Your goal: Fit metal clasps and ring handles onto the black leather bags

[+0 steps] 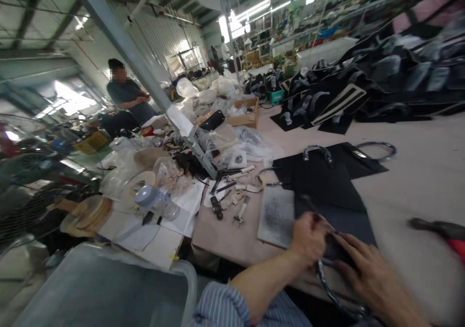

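Black bag panels point(321, 184) with wrapped handles lie on the pinkish table. At the near edge, my left hand point(310, 236) is closed on the edge of a dark piece, its fingers pinched near a thin, blurred item. My right hand point(370, 266) rests beside it on the same dark piece, fingers stretched along it and thumb underneath. A plastic-wrapped handle point(332, 288) hangs below, between my hands. Just left of my left hand lies a grey slab point(276, 215). What exactly is between the fingers is blurred.
Hand tools point(240, 210) lie left of the slab. A plastic bottle point(156, 202) and tape rolls stand farther left, above a grey bin point(109, 288). Black pieces pile up at the back right. A dark-handled tool point(432, 227) is at right. A person point(129, 92) stands beyond the post.
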`<state>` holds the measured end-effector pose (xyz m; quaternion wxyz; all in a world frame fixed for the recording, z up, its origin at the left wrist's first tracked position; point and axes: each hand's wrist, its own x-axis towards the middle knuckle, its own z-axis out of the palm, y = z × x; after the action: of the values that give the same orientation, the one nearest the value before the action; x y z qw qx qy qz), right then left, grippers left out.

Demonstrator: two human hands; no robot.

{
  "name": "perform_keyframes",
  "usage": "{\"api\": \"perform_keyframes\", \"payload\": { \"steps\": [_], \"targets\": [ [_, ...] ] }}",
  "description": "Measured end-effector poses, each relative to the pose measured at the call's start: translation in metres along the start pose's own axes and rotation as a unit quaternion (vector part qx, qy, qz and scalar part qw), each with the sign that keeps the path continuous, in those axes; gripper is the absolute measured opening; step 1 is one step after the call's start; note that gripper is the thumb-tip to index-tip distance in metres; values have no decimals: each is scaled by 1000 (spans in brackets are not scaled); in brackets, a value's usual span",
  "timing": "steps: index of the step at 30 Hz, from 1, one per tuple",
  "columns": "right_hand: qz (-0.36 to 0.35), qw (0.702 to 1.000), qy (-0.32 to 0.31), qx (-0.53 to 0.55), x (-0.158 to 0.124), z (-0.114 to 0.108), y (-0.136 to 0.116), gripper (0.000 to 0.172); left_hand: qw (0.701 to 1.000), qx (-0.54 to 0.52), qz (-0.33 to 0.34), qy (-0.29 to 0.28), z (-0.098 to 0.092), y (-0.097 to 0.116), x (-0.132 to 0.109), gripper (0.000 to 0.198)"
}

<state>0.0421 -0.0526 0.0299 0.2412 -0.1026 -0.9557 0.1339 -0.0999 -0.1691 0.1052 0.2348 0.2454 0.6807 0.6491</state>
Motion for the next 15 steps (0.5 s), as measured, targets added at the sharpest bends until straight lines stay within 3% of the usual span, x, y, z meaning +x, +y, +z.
{"api": "perform_keyframes", "payload": {
  "steps": [2, 4, 6, 7, 10, 13, 15],
  "targets": [
    [14, 999, -34, -9, -1, -7, -7, 50, 987, -111, -66, 91, -20, 22, 5, 26],
    [39, 997, -62, -3, 1, -16, -14, 50, 987, -111, -73, 91, -54, 38, 10, 23],
    [63, 995, -77, 10, 4, -23, -20, 50, 990, 83, -47, 105, -98, 43, 12, 19],
    [72, 994, -77, 19, 4, -26, -23, 51, 970, 212, -21, 113, -121, 42, 10, 18],
    [91, 992, -62, 64, 3, -26, -28, 52, 864, 485, -52, 125, -178, 30, -6, 31],
    [167, 981, 24, 95, 9, -24, -22, 48, 789, 600, -29, 131, -201, 14, -21, 37],
    [246, 962, 87, 82, 22, -29, -10, 53, 787, 599, 29, 145, -195, 5, -25, 34]
  ]
}}
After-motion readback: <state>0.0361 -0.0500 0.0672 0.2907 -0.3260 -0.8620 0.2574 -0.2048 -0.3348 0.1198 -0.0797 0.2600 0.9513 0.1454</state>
